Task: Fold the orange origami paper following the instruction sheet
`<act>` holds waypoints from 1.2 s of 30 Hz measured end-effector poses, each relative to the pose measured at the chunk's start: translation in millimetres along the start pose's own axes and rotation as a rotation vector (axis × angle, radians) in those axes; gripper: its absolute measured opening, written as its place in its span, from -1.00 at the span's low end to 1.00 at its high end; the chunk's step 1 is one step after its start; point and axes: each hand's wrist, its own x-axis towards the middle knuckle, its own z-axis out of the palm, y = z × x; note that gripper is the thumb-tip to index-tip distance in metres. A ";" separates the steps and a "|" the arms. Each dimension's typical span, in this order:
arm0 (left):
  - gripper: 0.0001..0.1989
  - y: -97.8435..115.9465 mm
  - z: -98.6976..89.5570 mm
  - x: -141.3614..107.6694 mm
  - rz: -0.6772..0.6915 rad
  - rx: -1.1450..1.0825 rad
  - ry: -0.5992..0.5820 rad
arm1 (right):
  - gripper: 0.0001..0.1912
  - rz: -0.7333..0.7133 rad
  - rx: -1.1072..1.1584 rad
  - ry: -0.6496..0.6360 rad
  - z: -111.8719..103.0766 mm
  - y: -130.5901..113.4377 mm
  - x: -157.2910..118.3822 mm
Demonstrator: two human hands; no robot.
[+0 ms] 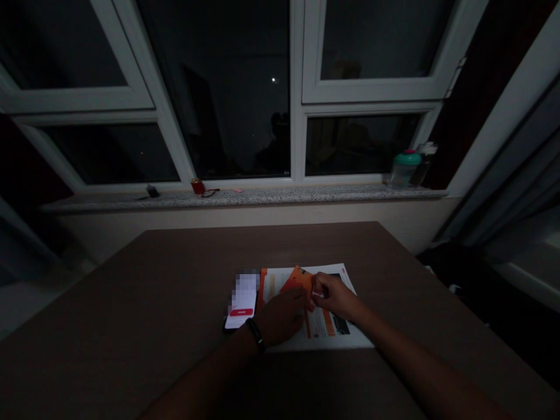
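Head view: on the desk (175,280) lies a printed sheet (321,329), and the orange piece (298,279) sits right over its middle, one corner pointing to the sheet's far edge, windowward; hands cover too much to tell its long axis. Left hand (280,318) lies across its near side, fingers bent, grip impossible to tell; right hand (335,296) pinches its right edge, fingers closed! Phone (243,294) just beside the sheet's left edge.

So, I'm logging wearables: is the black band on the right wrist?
No, the band is worn just behind the left hand, not the right hand.
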 end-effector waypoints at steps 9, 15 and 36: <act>-0.65 -3.3 2.1 0.1 0.026 0.003 0.010 | -0.80 -0.047 -0.039 0.087 5.4 5.9 0.1; -0.69 -0.3 0.2 1.1 -0.024 0.033 -0.036 | -0.76 -0.164 0.000 -0.044 5.1 0.2 -4.4; -0.79 -0.3 2.1 1.3 -0.010 0.018 0.000 | -0.78 -0.092 -0.157 0.005 8.1 3.7 -1.8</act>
